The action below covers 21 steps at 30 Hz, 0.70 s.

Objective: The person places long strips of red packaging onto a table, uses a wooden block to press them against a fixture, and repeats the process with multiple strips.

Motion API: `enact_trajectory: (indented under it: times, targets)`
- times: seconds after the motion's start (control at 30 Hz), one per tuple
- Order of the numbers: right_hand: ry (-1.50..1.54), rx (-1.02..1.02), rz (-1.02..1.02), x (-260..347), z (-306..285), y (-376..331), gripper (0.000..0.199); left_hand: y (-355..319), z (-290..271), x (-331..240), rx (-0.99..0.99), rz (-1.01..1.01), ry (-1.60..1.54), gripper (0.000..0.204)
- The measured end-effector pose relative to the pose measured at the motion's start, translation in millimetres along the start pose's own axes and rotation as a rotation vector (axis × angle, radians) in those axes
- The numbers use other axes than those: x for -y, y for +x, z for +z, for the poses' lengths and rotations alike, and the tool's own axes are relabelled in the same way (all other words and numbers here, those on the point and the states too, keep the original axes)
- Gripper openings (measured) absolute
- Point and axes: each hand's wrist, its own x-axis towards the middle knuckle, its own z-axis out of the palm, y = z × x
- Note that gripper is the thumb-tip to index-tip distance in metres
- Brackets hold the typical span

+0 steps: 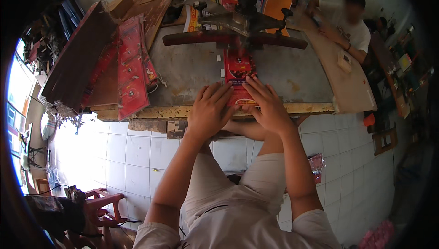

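A red printed strip [238, 71] lies flat on the grey metal worktop [187, 75], its far end under the dark metal head of a press [244, 27]. My left hand [210, 107] rests along the strip's left edge, fingers stretched out and close together. On the right side my right hand [266, 102] lies with its fingers extended over the strip's near part. Both thumbs point inward near the table's front edge. Small white blocks [222, 73] sit on the worktop just left of the strip. What lies beneath my fingers is hidden.
At the left, a stack of red printed sheets [132, 73] with white cords overhangs the front edge, beside a dark slanted board [77, 50]. A co-worker [354, 25] sits at the far right, near a brown board [340, 73]. A red stool [104, 203] stands lower left.
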Motion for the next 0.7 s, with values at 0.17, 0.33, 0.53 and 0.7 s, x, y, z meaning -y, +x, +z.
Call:
enact_trajectory:
  times: [0.17,0.33,0.53,0.7]
  targets:
    - [-0.011,0.004,0.012,-1.1,0.1,2.6,0.074,1.5,0.3,-1.5,0.031,-0.044,0.0,0.054]
    - [-0.041,-0.012,-0.005,2.3,2.9,6.3,0.069,0.4,0.0,-0.2,0.053,-0.064,0.016,0.055]
    - [-0.074,-0.018,0.004,1.0,3.1,6.5,0.071,3.2,-0.7,-1.4,0.063,-0.082,0.013,0.056]
    - [-0.077,-0.008,0.025,1.5,2.0,5.7,0.07,3.8,1.7,-0.9,0.07,-0.079,0.014,0.055]
